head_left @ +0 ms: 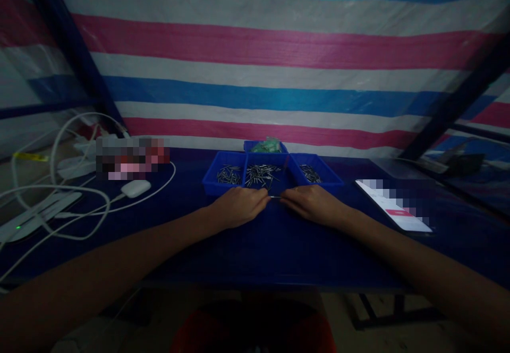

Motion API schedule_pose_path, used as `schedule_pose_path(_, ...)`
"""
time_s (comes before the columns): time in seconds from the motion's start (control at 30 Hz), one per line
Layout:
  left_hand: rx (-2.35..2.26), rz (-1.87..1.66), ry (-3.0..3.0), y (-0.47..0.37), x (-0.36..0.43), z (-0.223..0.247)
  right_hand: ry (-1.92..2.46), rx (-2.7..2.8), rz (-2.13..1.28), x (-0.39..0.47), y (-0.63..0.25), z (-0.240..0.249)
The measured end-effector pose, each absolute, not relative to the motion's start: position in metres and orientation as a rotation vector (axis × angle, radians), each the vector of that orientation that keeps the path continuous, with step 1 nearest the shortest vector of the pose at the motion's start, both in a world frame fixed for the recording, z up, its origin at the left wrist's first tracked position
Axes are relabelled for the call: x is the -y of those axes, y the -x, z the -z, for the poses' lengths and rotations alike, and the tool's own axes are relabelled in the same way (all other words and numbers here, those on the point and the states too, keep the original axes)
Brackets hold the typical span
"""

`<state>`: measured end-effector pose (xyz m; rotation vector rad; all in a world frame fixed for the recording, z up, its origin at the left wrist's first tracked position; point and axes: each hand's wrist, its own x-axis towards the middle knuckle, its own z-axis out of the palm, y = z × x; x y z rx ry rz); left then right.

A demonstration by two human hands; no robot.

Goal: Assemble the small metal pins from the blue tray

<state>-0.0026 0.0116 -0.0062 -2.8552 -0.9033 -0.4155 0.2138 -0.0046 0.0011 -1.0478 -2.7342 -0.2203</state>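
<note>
My left hand (242, 204) and my right hand (311, 202) meet over the front of the blue bins, fingers closed. A thin metal pin (274, 197) spans the gap between them, one end in each hand's fingertips. Its exact kind is too small to make out. Just behind my left hand is a left blue bin (213, 185) with slim metal pins in it. The middle bin (279, 179) bears a larger pile of similar pins (258, 174). Beyond my right hand, a right blue bin (329, 177) holds more pins.
A back bin (247, 146) contains green plastic bags (269, 145). White cables, a power strip (59, 207) and a white earbud case (136, 188) lie left. A lit phone (392, 207) rests right on the blue table (258, 252). Striped sheeting (255, 95) hangs behind.
</note>
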Motion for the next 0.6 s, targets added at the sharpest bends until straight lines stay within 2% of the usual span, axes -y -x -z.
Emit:
schedule_pose_path(0.4, 0.879, 0.385, 2.859, 0.0020, -0.0135, 0.0070, 1.040, 2.710, 0.239, 0.0031, -0.2152, -0.0010)
schedule_pose_path(0.6, 0.909, 0.497, 2.943, 0.0029, -0.0106, 0.0053, 1.011, 2.765, 0.225, 0.0052, -0.2135, -0.0023)
